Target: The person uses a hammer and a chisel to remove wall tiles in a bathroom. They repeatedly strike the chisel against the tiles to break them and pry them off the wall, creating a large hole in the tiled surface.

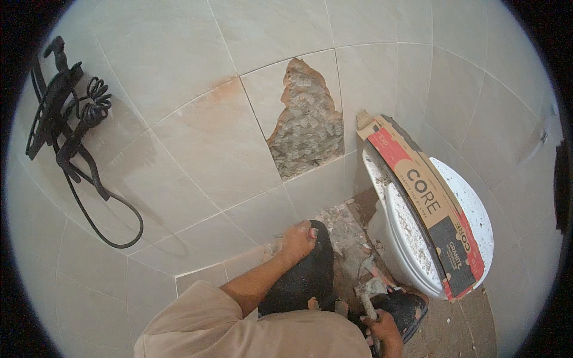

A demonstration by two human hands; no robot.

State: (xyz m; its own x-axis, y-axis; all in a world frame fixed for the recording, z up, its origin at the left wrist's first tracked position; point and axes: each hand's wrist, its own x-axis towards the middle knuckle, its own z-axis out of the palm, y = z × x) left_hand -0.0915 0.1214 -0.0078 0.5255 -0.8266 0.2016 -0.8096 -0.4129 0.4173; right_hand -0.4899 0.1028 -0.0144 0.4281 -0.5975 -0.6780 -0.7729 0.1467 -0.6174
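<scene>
The left hand (298, 240) was pressed against the foot of the tiled wall (203, 137), its fingers curled around what looked like a thin chisel or a shard held at the wall's base; the thing itself was too small and hidden to name for certain. That hand lay directly below the broken tile (307, 122), where the facing was gone and rough mortar showed, and it was much the nearer hand to the wall. The forearm ran up from the lower edge at a slant toward the upper right, across a black shoe (301, 280), with a beige sleeve (197, 316) at the elbow.

The right hand (382, 328) sat low and close to the body, clenched on the handle of a hammer (370, 292). The hammer's long axis ran nearly upright in the picture, its grey head pointing away from the person, toward the rubble (343, 224) strewn on the floor between the wall and the white toilet (418, 238). The hammer head lay to the right of the left hand and somewhat lower, apart from it.

A cardboard box (427, 203) lay slanted over the toilet. A black metal rack (57, 113) with a coiled cord hung on the wall far to the left
</scene>
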